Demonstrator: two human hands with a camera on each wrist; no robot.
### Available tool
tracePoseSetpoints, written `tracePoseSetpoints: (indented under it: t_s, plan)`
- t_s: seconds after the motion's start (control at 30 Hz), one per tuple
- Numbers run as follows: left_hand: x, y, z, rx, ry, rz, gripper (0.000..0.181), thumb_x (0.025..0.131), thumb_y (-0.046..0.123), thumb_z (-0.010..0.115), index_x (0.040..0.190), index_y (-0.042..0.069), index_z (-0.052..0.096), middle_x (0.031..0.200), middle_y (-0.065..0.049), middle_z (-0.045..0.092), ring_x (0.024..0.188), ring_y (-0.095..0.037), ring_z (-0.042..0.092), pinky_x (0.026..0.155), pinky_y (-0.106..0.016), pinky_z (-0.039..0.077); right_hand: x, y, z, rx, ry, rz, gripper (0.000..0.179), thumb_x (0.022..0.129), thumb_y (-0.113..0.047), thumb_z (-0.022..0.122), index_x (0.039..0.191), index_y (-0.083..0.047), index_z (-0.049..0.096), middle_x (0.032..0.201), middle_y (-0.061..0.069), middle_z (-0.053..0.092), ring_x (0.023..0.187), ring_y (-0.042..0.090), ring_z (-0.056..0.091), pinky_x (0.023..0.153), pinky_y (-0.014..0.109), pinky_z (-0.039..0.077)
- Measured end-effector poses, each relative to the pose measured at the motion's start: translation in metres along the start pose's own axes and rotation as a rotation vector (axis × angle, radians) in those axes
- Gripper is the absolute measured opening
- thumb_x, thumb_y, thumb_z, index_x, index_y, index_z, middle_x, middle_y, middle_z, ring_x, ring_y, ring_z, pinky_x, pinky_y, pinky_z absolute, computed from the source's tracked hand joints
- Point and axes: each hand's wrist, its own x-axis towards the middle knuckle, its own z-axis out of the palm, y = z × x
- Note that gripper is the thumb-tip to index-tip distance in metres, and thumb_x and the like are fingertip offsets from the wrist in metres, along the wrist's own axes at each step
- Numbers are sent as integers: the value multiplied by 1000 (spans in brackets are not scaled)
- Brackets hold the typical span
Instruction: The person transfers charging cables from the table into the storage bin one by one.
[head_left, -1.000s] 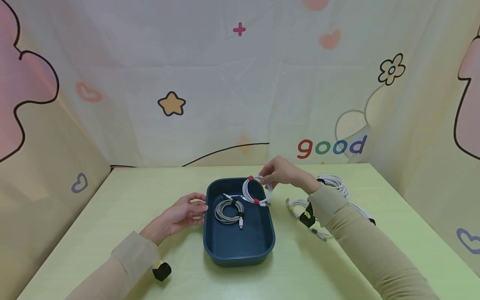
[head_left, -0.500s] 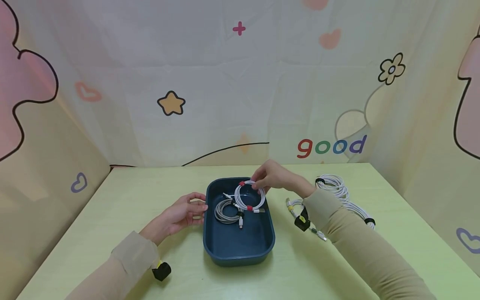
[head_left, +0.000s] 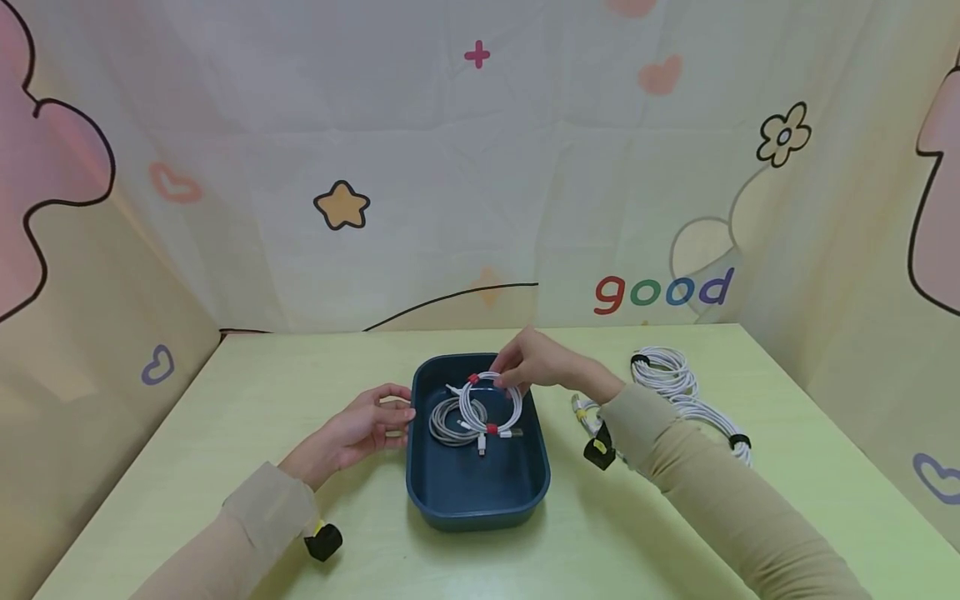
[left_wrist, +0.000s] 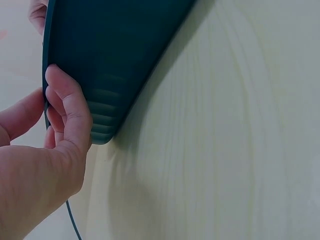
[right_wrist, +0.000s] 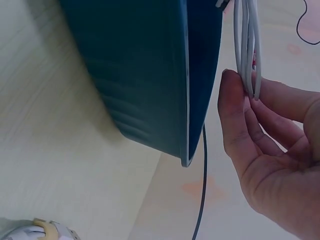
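Observation:
At the left side of a dark blue tray [head_left: 480, 504], my left hand [head_left: 375, 423] holds the rim; in the left wrist view the thumb [left_wrist: 27, 116] meets the rim while bent fingers [left_wrist: 72, 107] lie against the outer wall. Over the tray's far right part, my right hand [head_left: 543, 362] pinches a coiled white cable [head_left: 467, 408] with red ties between thumb and fingertips. The white coil hangs tilted, partly in front of a coiled grey cable [head_left: 442, 435] with black ties, which lies in the tray. The right wrist view shows the pinched white loops [right_wrist: 246, 55] beside the tray wall.
Right of the tray, white coiled cables with black ties [head_left: 667, 371] lie on the table [head_left: 315, 358]. Another white cable with a yellow tie [head_left: 583, 410] is partly hidden by the right sleeve. A printed cloth [head_left: 450, 167] hangs behind and beside the table.
My right hand has moved left and slightly toward me with the white cable, bringing it from the tray's right rim to over the grey coil. My left hand stays at the tray.

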Motion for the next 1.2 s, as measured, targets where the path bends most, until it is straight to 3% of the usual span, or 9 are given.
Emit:
tracePoseSetpoints:
  t_s: [0.23, 0.73, 1.2]
  plan:
    - [0, 0, 0, -1, -3, 0, 38, 95, 4, 55, 129, 5, 36, 91, -2, 58, 72, -13, 61, 70, -27, 55, -3, -4, 6, -4, -28, -21, 19, 88, -6, 68, 106, 1, 71, 94, 23, 71, 65, 13, 65, 68, 29, 58]
    - [1, -1, -1, 5, 14, -11, 40, 94, 5, 56, 130, 5, 38, 91, -2, 60, 73, -14, 61, 71, -28, 56, -3, -6, 22, -30, -60, -44, 18, 86, -6, 70, 103, 1, 71, 87, 12, 73, 63, 12, 64, 63, 27, 57]
    - [0, 0, -1, 3, 3, 1, 36, 94, 5, 57, 126, 6, 40, 90, -1, 60, 73, -13, 61, 70, -27, 56, -4, -7, 37, -38, -106, -66, 20, 86, -6, 70, 104, 3, 71, 84, 10, 72, 60, 11, 61, 63, 29, 57]
